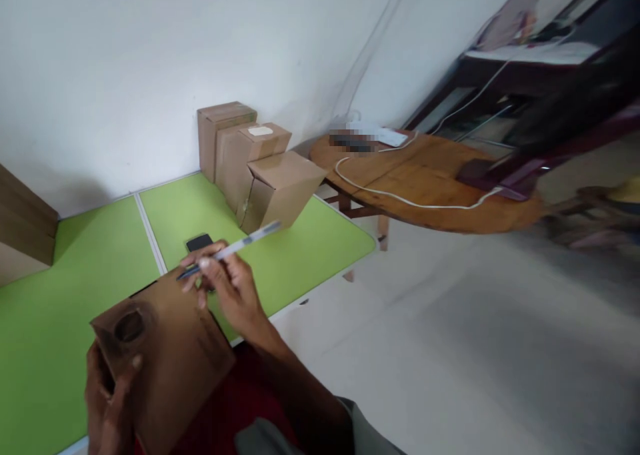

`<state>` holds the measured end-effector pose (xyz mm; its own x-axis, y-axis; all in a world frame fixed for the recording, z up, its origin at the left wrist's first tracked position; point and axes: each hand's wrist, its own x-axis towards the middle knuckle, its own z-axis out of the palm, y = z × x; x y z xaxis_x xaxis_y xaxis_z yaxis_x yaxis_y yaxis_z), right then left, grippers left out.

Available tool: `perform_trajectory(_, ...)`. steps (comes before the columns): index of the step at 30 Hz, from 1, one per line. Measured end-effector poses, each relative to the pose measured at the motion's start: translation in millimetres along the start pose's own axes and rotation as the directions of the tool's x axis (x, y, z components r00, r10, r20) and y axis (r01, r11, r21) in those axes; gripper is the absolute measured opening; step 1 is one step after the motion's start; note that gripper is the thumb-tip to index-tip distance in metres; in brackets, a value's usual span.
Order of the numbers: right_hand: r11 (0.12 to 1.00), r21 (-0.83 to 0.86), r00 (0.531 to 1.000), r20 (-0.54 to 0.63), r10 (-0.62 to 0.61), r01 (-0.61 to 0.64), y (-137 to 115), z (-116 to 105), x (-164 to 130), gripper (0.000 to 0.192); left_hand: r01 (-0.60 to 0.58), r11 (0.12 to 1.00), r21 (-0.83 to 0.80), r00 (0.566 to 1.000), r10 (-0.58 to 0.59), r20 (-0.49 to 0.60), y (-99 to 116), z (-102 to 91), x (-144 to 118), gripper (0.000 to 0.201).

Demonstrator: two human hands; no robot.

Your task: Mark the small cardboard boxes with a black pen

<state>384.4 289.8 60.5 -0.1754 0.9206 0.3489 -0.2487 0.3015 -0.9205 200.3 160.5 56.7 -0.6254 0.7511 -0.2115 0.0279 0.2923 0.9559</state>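
Observation:
My left hand (107, 395) grips the near left corner of a brown cardboard box (167, 358) that has an oval hand hole, holding it tilted over the edge of a green table (60, 295). My right hand (227, 288) holds a pen (235, 246) with a clear barrel, its tip resting at the far edge of the box. A black phone (199, 242) lies flat on the green table just beyond the pen hand.
Three cardboard boxes (260, 168) stand stacked against the white wall at the table's far right. A round wooden table (425, 181) carries a white cable and a power strip. Dark shelving (550, 61) stands further right. Pale floor (450, 348) lies to my right.

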Motion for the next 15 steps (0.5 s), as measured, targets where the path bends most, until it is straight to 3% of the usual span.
perform_trajectory(1, 0.982, -0.18, 0.998, -0.026, 0.053, -0.057, 6, -7, 7, 0.033, 0.015, 1.0, -0.009, 0.999, -0.015, -0.034, -2, -5.6, 5, 0.09)
perform_trajectory(2, 0.904, -0.409, 0.992, -0.025, 0.126, -0.125, 13, -14, 14, 0.031, 0.028, 0.999, -0.019, 0.997, -0.029, -0.064, -5, -11.0, 10, 0.09)
perform_trajectory(4, 0.594, -0.78, 0.951, -0.005, 0.308, -0.197, 29, -19, 25, 0.024, 0.055, 0.998, -0.041, 0.992, -0.059, -0.115, -11, -20.2, 21, 0.086)
perform_trajectory(6, 0.366, -0.912, 0.896, -0.002, 0.445, -0.183, 47, -13, 30, 0.02, 0.08, 0.994, -0.071, 0.983, -0.091, -0.158, -19, -26.6, 30, 0.084)
perform_trajectory(10, 0.258, -0.951, 0.863, -0.017, 0.505, -0.169, 73, 12, 26, 0.022, 0.109, 0.992, -0.069, 0.978, -0.12, -0.173, -28, -32.3, 34, 0.077)
perform_trajectory(15, 0.198, -0.966, 0.856, -0.039, 0.515, -0.164, 76, 34, 20, 0.033, 0.118, 0.99, -0.082, 0.983, -0.128, -0.128, -29, -31.5, 30, 0.063)
